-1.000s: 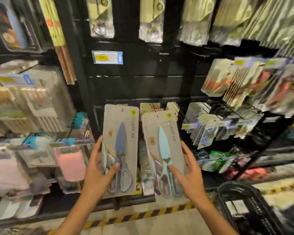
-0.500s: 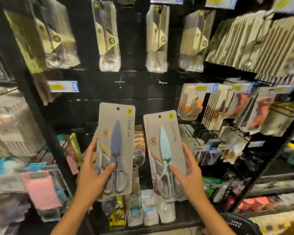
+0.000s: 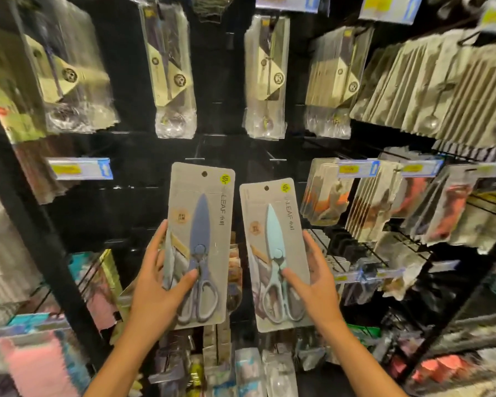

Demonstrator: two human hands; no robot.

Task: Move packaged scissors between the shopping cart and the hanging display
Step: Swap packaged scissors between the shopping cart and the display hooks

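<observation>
I hold two carded scissors upright in front of the black hanging display [image 3: 132, 202]. My left hand [image 3: 158, 285] grips the pack with blue-bladed scissors [image 3: 200, 242], thumb across its front, fingers behind its left edge. My right hand [image 3: 312, 285] grips the pack with pale mint scissors [image 3: 274, 253] the same way from the right. Each card has a punched hang hole at the top. Bare hooks [image 3: 272, 157] stick out of the panel just above the packs. The shopping cart is out of view.
Bagged utensils [image 3: 173, 73] hang in rows above. Carded tools [image 3: 384, 202] crowd the hooks to the right, under blue and yellow price tags [image 3: 79, 169]. A black upright post [image 3: 32, 224] stands at the left, pink items [image 3: 32, 365] beyond it.
Both hands have lifted the two packs higher up the display, and the view has tilted upward. The cart's black basket at lower right has left the view.
</observation>
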